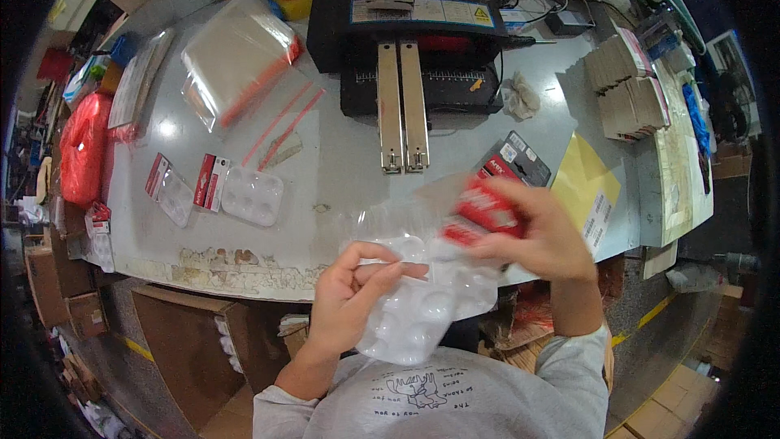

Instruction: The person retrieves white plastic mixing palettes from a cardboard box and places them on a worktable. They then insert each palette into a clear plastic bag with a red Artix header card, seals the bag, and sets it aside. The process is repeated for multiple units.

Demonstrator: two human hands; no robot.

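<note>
My left hand [348, 297] is closed at the near edge of the table, pinching a white plastic paint palette [409, 321] with round wells. Clear plastic film around its top looks like a bag. A second white palette [475, 297] shows beside it, partly covered. My right hand [536, 223], smeared by motion, grips a red printed card [485, 213] just above and right of the palettes. Behind that card lies a black and red card [517, 161] on the table. At the left, two palettes with red and black header cards lie flat, one of them a finished-looking pack [252, 195].
A black machine [406, 20] with a red display and two metal rails stands at the back. Stacked clear bags [236, 61] lie left of it. Card stacks [621, 85] and a yellow sheet [583, 183] are at the right, a red plastic bundle [84, 150] at the far left.
</note>
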